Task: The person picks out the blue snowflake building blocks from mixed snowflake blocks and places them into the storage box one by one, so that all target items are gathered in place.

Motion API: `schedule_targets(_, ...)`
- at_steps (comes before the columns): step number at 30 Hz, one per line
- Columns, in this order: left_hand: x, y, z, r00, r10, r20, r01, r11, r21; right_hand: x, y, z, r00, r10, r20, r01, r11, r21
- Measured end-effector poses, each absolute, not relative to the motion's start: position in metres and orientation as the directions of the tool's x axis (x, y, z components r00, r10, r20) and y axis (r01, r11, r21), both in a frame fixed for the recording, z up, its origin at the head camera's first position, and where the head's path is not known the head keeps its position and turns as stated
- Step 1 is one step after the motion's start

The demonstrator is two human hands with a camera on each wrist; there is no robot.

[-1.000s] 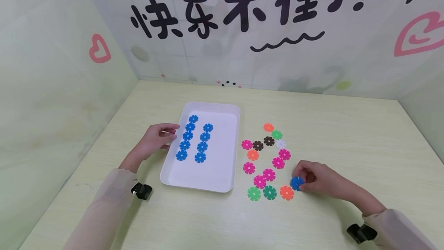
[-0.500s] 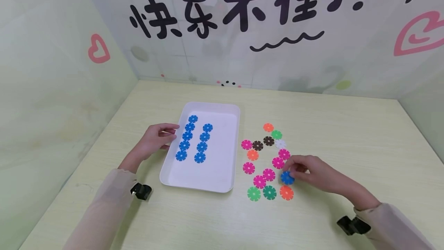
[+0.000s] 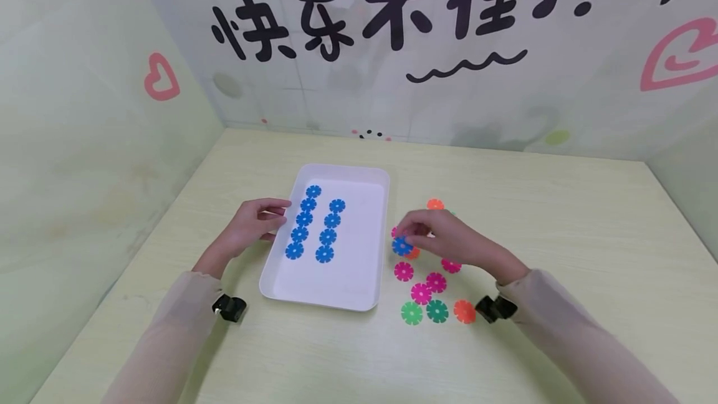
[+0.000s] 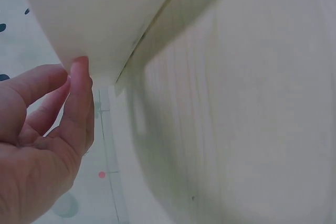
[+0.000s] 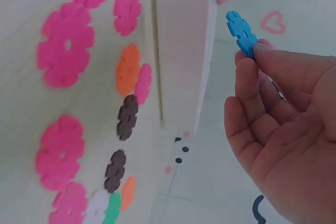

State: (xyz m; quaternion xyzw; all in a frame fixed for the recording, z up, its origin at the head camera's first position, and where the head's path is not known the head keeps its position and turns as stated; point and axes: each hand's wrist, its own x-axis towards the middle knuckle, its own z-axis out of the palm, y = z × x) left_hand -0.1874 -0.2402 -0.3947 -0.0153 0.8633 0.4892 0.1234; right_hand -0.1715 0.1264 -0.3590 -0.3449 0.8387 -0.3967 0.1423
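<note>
A white tray (image 3: 359,279) lies on the table with two columns of blue snowflake discs (image 3: 303,219) inside, the left column longer by one. My left hand (image 3: 250,227) holds the tray's left rim; in the left wrist view, the fingertips pinch the edge of the tray wall (image 4: 105,19). Between thumb and fingertips of my right hand (image 3: 449,239) is another blue snowflake disc (image 3: 401,246). That hand hovers just right of the tray, above the loose discs, and hides some of them. The right wrist view shows the held disc (image 5: 241,32) clear of the table.
Loose snowflake discs lie right of the tray: pink (image 3: 403,272), light green (image 3: 412,313), dark green (image 3: 437,311) and orange (image 3: 464,312). Brown discs (image 5: 127,117) and a white one (image 5: 96,208) show in the right wrist view. Walls stand behind and at the sides.
My right hand has carried the blue snowflake disc leftward and away from me, from beside the orange disc to near the tray's right edge. My left hand has stayed at the rim.
</note>
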Motion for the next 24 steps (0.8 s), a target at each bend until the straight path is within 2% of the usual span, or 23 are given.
schedule_targets(6,-0.187,-0.241,-0.395,-0.969,0.098,-0.228,-0.146,0.519,0.842,-0.197,0.086,-0.351,-0.733,-0.680,-0.010,-0.421,0.465,-0.779)
schedule_targets(13,-0.188,-0.241,-0.395,-0.969,0.100,-0.227,-0.145,0.515,0.845,-0.234,0.048,-0.351,-0.753,-0.658,0.006,-0.402,0.453,-0.796)
schedule_targets(18,-0.188,-0.241,-0.395,-0.967,0.097,-0.234,-0.152,0.514,0.844,-0.257,0.023,-0.353,-0.805,-0.593,-0.020,-0.322,0.466,-0.824)
schedule_targets(24,-0.189,-0.241,-0.396,-0.966,0.098,-0.239,-0.157,0.513,0.844,-0.270,-0.002,-0.356,-0.883,-0.464,-0.073,-0.166,0.453,-0.876)
